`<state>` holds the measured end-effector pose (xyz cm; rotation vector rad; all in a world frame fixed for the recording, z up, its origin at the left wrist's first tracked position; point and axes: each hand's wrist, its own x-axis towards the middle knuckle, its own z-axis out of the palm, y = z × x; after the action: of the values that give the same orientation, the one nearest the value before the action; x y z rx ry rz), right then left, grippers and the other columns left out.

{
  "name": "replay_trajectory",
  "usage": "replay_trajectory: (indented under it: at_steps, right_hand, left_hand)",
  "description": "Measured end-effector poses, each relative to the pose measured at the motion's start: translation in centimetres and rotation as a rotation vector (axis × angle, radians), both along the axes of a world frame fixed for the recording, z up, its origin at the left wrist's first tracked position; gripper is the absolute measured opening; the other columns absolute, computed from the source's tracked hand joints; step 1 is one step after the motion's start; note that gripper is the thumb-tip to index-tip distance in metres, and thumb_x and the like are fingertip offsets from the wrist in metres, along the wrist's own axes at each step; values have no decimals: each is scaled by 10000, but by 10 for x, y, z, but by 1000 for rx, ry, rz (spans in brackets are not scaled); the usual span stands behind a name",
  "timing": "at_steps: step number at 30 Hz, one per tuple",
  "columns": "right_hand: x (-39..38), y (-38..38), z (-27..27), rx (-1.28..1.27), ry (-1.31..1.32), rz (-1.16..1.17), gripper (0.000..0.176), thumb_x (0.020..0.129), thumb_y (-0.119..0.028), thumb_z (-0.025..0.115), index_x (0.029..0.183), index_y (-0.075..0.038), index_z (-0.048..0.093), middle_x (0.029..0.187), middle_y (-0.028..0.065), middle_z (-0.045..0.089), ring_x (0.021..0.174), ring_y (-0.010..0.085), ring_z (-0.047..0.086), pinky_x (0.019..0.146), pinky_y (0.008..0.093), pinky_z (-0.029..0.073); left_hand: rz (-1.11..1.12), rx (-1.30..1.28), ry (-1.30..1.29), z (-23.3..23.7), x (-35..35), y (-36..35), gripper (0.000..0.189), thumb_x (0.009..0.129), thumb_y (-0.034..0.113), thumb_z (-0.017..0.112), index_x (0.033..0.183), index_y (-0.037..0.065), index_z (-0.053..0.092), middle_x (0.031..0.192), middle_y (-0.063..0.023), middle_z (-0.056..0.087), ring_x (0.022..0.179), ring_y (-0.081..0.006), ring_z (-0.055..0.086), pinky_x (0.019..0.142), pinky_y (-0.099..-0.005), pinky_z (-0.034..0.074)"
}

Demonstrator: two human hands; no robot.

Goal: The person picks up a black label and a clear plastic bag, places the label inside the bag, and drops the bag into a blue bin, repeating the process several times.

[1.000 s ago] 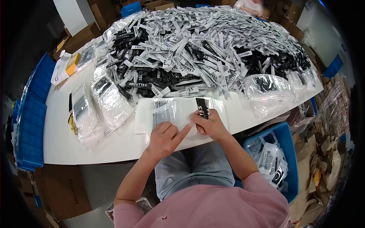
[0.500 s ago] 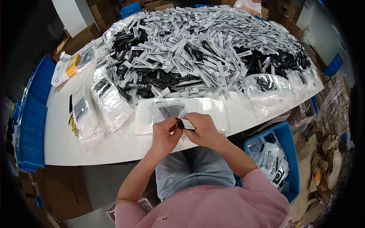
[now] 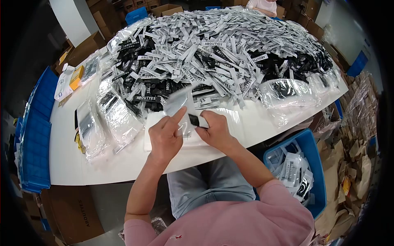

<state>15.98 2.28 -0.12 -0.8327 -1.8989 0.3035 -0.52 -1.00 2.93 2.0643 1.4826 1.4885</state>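
A translucent plastic bag [image 3: 181, 103], blurred by motion, rises in front of me above the table's near side. My left hand [image 3: 166, 137] grips it at the lower left, with the index finger stretched along the plastic. Close by on the right, my right hand [image 3: 215, 130] pinches a small folded black-and-white strip [image 3: 198, 120], whose black end points toward the bag. Under both hands lies a flat stack of clear bags [image 3: 235, 121]. Just beyond it begins a large heap of black and white strips [image 3: 193, 61], many printed ABOUTYES.
Packs of clear bags [image 3: 117, 110] lie left of the stack, with another pack [image 3: 287, 93] at right. A blue bin [image 3: 316, 180] with filled bags stands by my right side. Blue crates [image 3: 39, 131] line the left edge. Another person [image 3: 262, 6] sits across the table.
My hands have drawn apart; the left has shifted left. The translucent bag now stands raised between and above them. The strip stays in my right hand.
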Motion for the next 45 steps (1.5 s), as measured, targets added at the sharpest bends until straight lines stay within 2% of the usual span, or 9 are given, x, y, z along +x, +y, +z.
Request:
replay_trajectory:
  at_steps: [6,12,16,18,31,36,38,40,45]
  right_hand:
    - [-15,-19,6,-27,40,-15,349,836,-273,604,1057,-24,502,931,161,603,761,329,603,609,377,493]
    - [-17,-10,-2,-1130,534,321,338,880,-241,495,1118,-1,490,869,84,577,720,139,549,624,250,452]
    - [-29,-24,-5,-578,274,331,269,883,-202,460,1035,15,501,858,142,569,715,238,561,598,340,445]
    - [-28,-17,-18,-317,116,94,245,873,-178,459,1002,27,495,839,197,553,722,326,559,636,382,453]
    - [-6,-6,-22,-660,561,231,75,774,-44,602,800,26,615,648,6,589,599,42,498,527,221,427]
    - [8,-9,-7,-689,330,295,116,798,-95,604,793,19,623,614,-11,563,552,35,441,491,223,386]
    - [11,-6,-6,-675,272,316,134,809,-114,600,793,16,623,601,-16,549,544,34,432,483,223,375]
    - [12,-6,-7,-662,218,332,152,819,-133,596,793,14,623,588,-22,536,537,33,423,475,224,364]
    - [21,-9,16,-895,496,492,200,824,-186,612,779,9,618,561,-19,483,518,42,381,462,233,331]
  left_hand:
    - [131,92,-8,5,7,16,590,625,-149,495,1145,104,609,533,-55,418,431,-131,391,421,-269,327]
    - [13,235,272,-17,22,1,639,584,-94,548,1188,114,578,602,-73,432,487,-218,441,448,-313,389]
    - [160,-375,-118,-10,7,4,739,589,-82,559,1298,104,463,662,-78,534,524,-228,501,459,-333,416]
    - [26,19,92,-16,18,-1,705,615,-93,535,1293,86,459,621,-100,541,510,-257,530,479,-348,436]
    - [-201,-139,299,1,35,-27,776,657,-14,580,1376,39,292,590,-68,502,491,-231,508,491,-336,432]
    - [-146,238,708,53,-4,5,733,697,30,563,1374,45,280,936,-106,585,931,-275,555,740,-377,463]
    - [-218,258,732,64,-12,14,626,692,42,568,1295,29,403,872,-112,616,862,-278,588,716,-380,470]
    - [-478,-501,503,72,-15,14,435,682,50,575,1116,22,554,720,-128,611,726,-291,602,694,-380,478]
    - [-393,-540,390,61,-21,24,105,689,77,605,743,-12,616,592,-136,553,496,-228,515,519,-329,422]
